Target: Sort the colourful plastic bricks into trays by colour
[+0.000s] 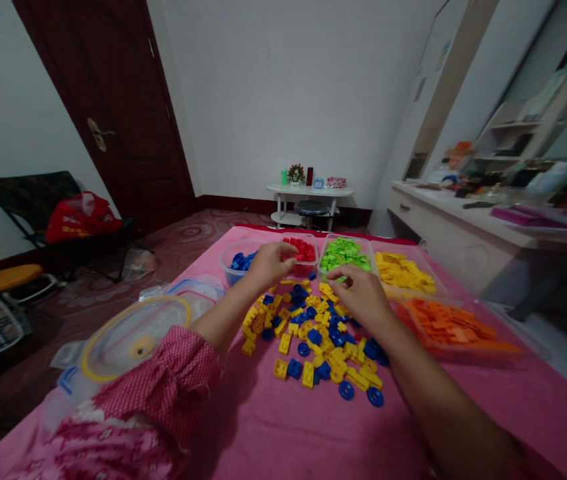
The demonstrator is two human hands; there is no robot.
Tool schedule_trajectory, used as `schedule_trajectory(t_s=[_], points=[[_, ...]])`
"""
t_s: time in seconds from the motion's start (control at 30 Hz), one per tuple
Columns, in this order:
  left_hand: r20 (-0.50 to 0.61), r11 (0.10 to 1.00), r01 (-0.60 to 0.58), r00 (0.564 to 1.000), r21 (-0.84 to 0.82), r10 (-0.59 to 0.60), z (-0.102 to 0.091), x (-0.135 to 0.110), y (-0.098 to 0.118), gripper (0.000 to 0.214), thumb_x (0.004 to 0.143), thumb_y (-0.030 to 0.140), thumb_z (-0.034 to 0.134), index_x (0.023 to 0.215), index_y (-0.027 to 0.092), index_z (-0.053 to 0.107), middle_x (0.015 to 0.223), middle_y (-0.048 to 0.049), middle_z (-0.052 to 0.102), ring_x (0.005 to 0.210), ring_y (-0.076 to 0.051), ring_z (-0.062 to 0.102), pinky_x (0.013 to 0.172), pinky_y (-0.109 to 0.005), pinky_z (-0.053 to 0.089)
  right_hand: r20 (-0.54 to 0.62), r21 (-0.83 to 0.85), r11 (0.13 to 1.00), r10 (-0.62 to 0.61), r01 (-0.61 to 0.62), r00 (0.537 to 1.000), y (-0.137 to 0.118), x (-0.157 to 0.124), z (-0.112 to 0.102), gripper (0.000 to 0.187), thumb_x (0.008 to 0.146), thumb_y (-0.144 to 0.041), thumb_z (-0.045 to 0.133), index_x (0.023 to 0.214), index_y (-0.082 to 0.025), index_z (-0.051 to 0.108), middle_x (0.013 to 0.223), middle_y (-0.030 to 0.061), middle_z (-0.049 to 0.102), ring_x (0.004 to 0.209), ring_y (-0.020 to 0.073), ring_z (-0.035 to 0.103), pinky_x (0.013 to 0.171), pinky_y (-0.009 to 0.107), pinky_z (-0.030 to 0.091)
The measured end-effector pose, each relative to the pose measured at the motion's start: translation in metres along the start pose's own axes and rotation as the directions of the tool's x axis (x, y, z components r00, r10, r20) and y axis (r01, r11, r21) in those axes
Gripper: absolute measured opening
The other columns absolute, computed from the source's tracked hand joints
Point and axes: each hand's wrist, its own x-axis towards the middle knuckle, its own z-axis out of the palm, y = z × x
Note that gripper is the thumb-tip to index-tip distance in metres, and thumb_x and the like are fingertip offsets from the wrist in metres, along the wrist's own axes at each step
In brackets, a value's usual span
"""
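Observation:
My left hand (273, 262) hangs over the near side of a clear box of red bricks (304, 249), fingers bent and apart, with nothing visible in them. To its left is a round tub of blue bricks (243, 261). My right hand (363, 291) is at the near edge of a box of green bricks (346, 253); its fingers are curled with a gap to the thumb, and I see nothing held. Below and between both hands lies a loose spread of yellow bricks (284, 344) and blue bricks (294, 369), with blue rings (346, 391) near the front.
On the right stand boxes of yellow bricks (406, 272) and orange bricks (456, 323). Clear lids, one a round yellow-rimmed lid (136, 339), lie left on the pink cloth (283, 433). Beyond are a white side table (308, 191), a dresser (443, 227) and a folding chair (28, 200).

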Motion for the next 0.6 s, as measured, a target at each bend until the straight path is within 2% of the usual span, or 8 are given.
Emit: schedule_trajectory(t_s=[0.07, 0.2, 0.3, 0.43, 0.6], points=[[0.145, 0.999, -0.040, 0.989, 0.013, 0.037, 0.018, -0.012, 0.007, 0.023, 0.076, 0.021, 0.055, 0.092, 0.018, 0.071, 0.085, -0.0037, 0.071, 0.076, -0.015, 0.063, 0.075, -0.025, 0.048, 0.074, -0.061, 0.998, 0.025, -0.021, 0.997, 0.005, 0.000, 0.002, 0.018, 0.073, -0.019, 0.054, 0.082, -0.021, 0.069, 0.084, 0.0014, 0.070, 0.073, 0.0148, 0.061, 0.067, 0.025, 0.043], [0.270, 0.988, -0.094, 0.961, 0.120, 0.058, 0.045, -0.028, 0.004, 0.033, 0.073, 0.020, 0.057, 0.105, 0.021, 0.067, 0.101, -0.0062, 0.068, 0.091, -0.020, 0.061, 0.082, -0.028, 0.046, 0.278, -0.267, 0.962, 0.125, -0.049, 0.952, 0.014, 0.001, -0.006, 0.022, 0.073, -0.021, 0.055, 0.088, -0.023, 0.071, 0.088, 0.0027, 0.070, 0.081, 0.0177, 0.063, 0.066, 0.025, 0.042], [0.368, 0.980, -0.169, 0.922, 0.106, 0.120, 0.053, -0.032, -0.005, 0.036, 0.071, 0.018, 0.059, 0.106, 0.021, 0.066, 0.106, -0.0071, 0.065, 0.101, -0.021, 0.058, 0.089, -0.029, 0.044, 0.364, -0.440, 0.898, 0.201, -0.022, 0.910, 0.022, 0.000, -0.017, 0.030, 0.071, -0.015, 0.056, 0.095, -0.026, 0.070, 0.094, 0.0041, 0.070, 0.085, 0.0199, 0.063, 0.065, 0.026, 0.041], [0.311, 0.987, -0.133, 0.945, 0.090, 0.099, 0.054, -0.037, -0.012, 0.036, 0.072, 0.014, 0.057, 0.106, 0.018, 0.065, 0.104, -0.0079, 0.064, 0.099, -0.020, 0.058, 0.088, -0.028, 0.044, 0.413, -0.548, 0.835, 0.226, 0.043, 0.882, 0.026, -0.006, -0.025, 0.043, 0.064, -0.004, 0.057, 0.098, -0.027, 0.069, 0.095, 0.0074, 0.069, 0.089, 0.0248, 0.063, 0.065, 0.029, 0.041], [0.241, 0.994, -0.096, 0.967, 0.051, 0.081, 0.055, -0.043, -0.018, 0.032, 0.071, 0.015, 0.058, 0.102, 0.019, 0.066, 0.098, -0.0063, 0.066, 0.091, -0.020, 0.059, 0.082, -0.029, 0.045, 0.434, -0.555, 0.831, 0.257, 0.031, 0.864, 0.023, -0.013, -0.020, 0.033, 0.061, -0.008, 0.064, 0.090, -0.024, 0.068, 0.094, 0.0099, 0.069, 0.088, 0.0280, 0.063, 0.064, 0.030, 0.042]])
